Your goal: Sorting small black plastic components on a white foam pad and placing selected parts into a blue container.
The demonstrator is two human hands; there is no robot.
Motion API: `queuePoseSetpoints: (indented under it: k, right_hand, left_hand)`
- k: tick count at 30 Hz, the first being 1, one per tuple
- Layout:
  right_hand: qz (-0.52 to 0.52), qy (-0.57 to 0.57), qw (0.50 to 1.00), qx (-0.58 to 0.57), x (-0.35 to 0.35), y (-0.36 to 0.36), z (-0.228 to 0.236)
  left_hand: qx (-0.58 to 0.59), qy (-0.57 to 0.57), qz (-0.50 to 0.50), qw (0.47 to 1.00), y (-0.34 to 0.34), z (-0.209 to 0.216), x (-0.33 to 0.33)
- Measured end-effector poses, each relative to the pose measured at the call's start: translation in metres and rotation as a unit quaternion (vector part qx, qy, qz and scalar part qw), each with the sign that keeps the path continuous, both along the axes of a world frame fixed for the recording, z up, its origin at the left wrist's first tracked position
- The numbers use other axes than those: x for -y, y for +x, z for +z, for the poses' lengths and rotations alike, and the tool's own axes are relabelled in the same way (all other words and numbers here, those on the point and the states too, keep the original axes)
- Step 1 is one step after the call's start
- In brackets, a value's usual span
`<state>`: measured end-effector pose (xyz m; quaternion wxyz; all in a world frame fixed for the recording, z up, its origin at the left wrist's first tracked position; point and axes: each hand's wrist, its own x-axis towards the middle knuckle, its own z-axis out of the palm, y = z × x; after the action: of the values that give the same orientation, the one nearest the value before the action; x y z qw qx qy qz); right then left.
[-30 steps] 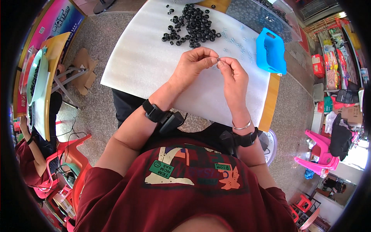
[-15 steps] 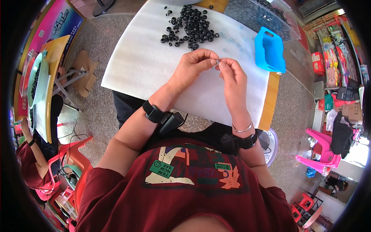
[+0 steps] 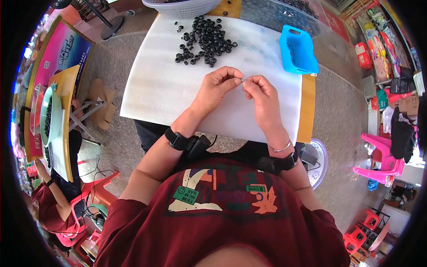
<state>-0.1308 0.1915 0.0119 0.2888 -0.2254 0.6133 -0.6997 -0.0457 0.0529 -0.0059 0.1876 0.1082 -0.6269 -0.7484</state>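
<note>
My left hand (image 3: 218, 86) and my right hand (image 3: 263, 95) meet tip to tip above the white foam sheet (image 3: 164, 89). Thumb and forefinger of each are pinched on a tiny silvery piece (image 3: 243, 80); its exact kind is too small to make out. Beyond my left hand lies a loose heap of small round black parts (image 3: 207, 38), some showing a hole through the middle. Tiny pale, shiny pieces (image 3: 258, 46) are scattered past my right hand. A bright blue plastic scoop-like tray (image 3: 307, 64) with a handle slot stands to their right, holding similar small bits.
A grey woven basket (image 3: 187, 8) stands at the table's far edge, beside a clear bin (image 3: 289, 15) of black parts. To the left, another person's arm (image 3: 60, 198) is by a wooden table with a pale green basin (image 3: 57, 115). A pink chair (image 3: 378, 155) stands at right.
The view has shifted a little, bringing more of the grey basket into sight. Both hands stay pinched together on the small piece; the fingers have moved only slightly.
</note>
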Motion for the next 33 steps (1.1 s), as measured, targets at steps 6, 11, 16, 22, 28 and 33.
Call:
queuePoseSetpoints:
  k: [6,11,16,22,28,33]
  right_hand:
    - [0.002,-0.006,1.000,-0.002,-0.001,-0.001,0.005]
    - [-0.003,0.018,1.000,-0.002,0.000,0.000,0.006]
    - [0.004,0.016,1.000,0.009,0.001,0.000,0.005]
    - [0.026,0.041,0.998,-0.026,0.004,0.005,-0.003]
    - [0.074,0.066,0.995,-0.026,0.006,0.003,0.003]
    - [0.039,0.056,0.997,-0.042,0.018,-0.005,0.019]
  left_hand:
    - [-0.007,-0.009,0.002,1.000,-0.001,0.007,-0.006]
    - [0.022,-0.032,0.000,0.999,0.001,0.009,-0.003]
    - [0.067,-0.040,0.004,0.997,0.006,0.019,-0.005]
    - [0.131,-0.185,0.021,0.974,0.017,0.015,0.005]
    - [0.111,-0.262,0.003,0.959,0.018,0.019,0.015]
    - [0.132,-0.269,-0.011,0.954,0.002,0.038,0.028]
